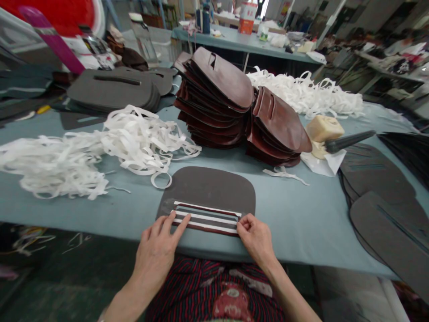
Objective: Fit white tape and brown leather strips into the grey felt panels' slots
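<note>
While the left hand (pixel 157 250) lies flat, its fingers nearly straight and close together, pressing on the left end of the white strips (pixel 206 218), the right hand (pixel 256 239) has bent fingers that pinch the right end of the strips. The strips lie side by side across the near part of a dark grey panel (pixel 209 185), which lies at the front edge of the table (pixel 301 219), between both hands. Behind it, to the left, is a tape heap (pixel 83 156). Farther back stand brown stacks (pixel 217 103), and a brush (pixel 348 142) lies to their right.
</note>
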